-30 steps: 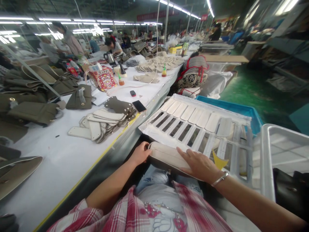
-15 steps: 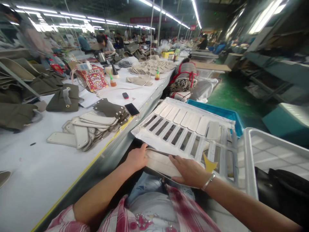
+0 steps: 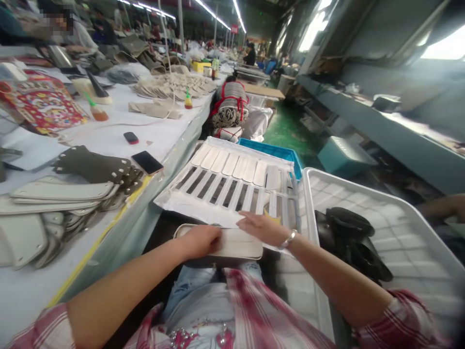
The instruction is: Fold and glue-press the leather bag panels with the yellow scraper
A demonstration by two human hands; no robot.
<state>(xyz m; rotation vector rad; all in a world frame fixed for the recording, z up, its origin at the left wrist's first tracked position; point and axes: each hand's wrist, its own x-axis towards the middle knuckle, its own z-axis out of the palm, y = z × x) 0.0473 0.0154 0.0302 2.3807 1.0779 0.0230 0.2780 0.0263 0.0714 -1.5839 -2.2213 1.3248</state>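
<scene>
Half covers the cream oblong piece (image 3: 240, 245) with the left hand (image 3: 203, 241), fingers curled inward on its top and blurred at the tips; cannot tell whether pinching any of it. Stretches the right hand (image 3: 266, 229) over the far edge near its right end, fingers extended, slightly parted and released; cannot tell if touching. Has the piece at the lap (image 3: 198, 295), just before the slatted white rack (image 3: 185, 206).

Left of the smooth white plastic crate (image 3: 403, 242), we see a matt cream panel (image 3: 240, 245); inside it, glossy black leather-like pieces (image 3: 350, 224).
</scene>
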